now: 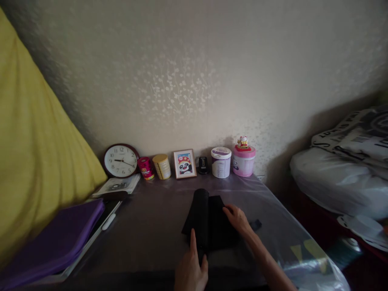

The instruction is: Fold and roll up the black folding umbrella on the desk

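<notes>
A black cylinder-shaped roll (201,214) lies lengthwise on the table, with flat black cloth (216,226) spread out on both sides of it. Whether the roll and the cloth are one piece I cannot tell. My left hand (192,268) grips the roll's near end, index finger stretched along its left side and thumb on the right. Between the thumb and fingers of my right hand (237,218) is the cloth's upper right edge. A small dark object (256,224) sits just right of my right wrist, too dim to name.
Along the wall stand a round clock (121,161), a pink can (146,168), a yellow-lidded can (162,166), a picture frame (185,164), a small black device (203,165) and two tubs (221,162). A purple folder (57,242) lies left, by a yellow curtain (39,133).
</notes>
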`<state>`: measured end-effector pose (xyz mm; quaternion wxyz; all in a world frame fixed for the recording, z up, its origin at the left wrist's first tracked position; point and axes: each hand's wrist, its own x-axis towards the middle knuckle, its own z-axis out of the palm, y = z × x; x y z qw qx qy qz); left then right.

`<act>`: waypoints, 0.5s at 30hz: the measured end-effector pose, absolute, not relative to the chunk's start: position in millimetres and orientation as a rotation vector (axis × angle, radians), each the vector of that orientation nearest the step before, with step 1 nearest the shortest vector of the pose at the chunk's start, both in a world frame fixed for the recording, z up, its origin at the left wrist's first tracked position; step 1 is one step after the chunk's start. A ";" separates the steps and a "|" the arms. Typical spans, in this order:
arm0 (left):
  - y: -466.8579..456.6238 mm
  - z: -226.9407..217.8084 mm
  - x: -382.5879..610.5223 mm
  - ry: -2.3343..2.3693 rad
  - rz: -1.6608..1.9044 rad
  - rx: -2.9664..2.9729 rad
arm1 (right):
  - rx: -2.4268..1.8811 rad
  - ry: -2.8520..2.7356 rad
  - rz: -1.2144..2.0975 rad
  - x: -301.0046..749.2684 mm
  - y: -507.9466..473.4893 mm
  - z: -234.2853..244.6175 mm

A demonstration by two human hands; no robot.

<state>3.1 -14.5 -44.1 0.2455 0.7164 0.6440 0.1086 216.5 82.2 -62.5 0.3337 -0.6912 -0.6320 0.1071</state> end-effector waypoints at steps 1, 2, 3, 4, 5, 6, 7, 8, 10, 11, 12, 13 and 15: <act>-14.6 -44.4 3.2 1.760 0.303 1.962 | -1.780 -1.643 0.324 213.8 76.8 -61.2; -14.7 -44.8 3.4 1.760 0.309 1.970 | -1.754 -1.635 0.367 211.0 71.1 -59.8; -14.8 -45.2 3.6 1.761 0.315 1.977 | -1.729 -1.629 0.405 208.1 65.1 -58.7; -15.0 -45.4 3.8 1.763 0.323 1.980 | -1.711 -1.618 0.430 205.1 58.7 -57.9; -15.1 -45.6 4.0 1.766 0.325 1.977 | -1.695 -1.603 0.451 202.2 52.1 -57.8; -15.3 -45.7 4.2 1.769 0.324 1.970 | -1.675 -1.587 0.469 199.2 45.5 -58.3; -15.5 -45.7 4.4 1.770 0.322 1.962 | -1.649 -1.572 0.487 196.1 39.0 -59.5; -15.6 -45.5 4.6 1.772 0.317 1.953 | -1.623 -1.558 0.510 192.8 32.8 -61.1; -15.6 -45.1 4.9 1.775 0.312 1.947 | -1.595 -1.519 0.554 185.8 22.6 -64.7; -15.6 -44.9 5.0 1.778 0.311 1.947 | -1.593 -1.497 0.564 181.9 18.9 -65.9; -15.5 -44.6 5.0 1.779 0.312 1.950 | -1.595 -1.473 0.561 177.8 16.4 -66.2; -15.5 -44.4 5.0 1.777 0.312 1.954 | -1.595 -1.454 0.549 173.5 15.0 -65.3; -15.6 -44.0 5.0 1.773 0.303 1.960 | -1.569 -1.436 0.518 164.5 15.6 -59.3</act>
